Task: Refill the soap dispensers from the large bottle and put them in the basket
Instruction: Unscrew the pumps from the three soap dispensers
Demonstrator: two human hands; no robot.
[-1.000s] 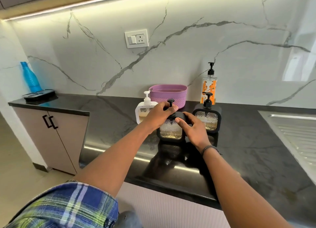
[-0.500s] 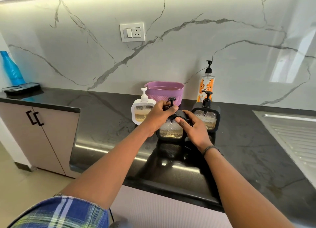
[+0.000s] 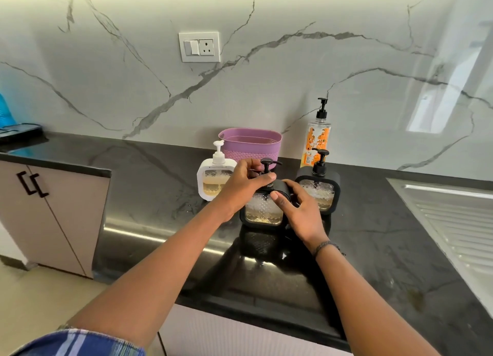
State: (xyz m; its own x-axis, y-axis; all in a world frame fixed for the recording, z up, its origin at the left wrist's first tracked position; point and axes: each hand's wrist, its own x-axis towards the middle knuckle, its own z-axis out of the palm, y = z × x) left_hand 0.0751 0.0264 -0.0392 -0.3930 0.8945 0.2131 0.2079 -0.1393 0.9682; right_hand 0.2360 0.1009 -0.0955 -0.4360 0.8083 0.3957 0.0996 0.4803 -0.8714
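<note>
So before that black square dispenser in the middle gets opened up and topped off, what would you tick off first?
1. Left hand on the pump top of the middle black square dispenser: ok.
2. Right hand steadying that dispenser's side: ok.
3. Dispenser upright on the black stone counter: ok.
4. Pump collar loosened: cannot tell, fingers hide it.
5. Tall clear refill bottle with orange label close by, upright at the wall: ok.
6. Purple plastic basket has room: cannot tell, its inside is barely visible.
</note>
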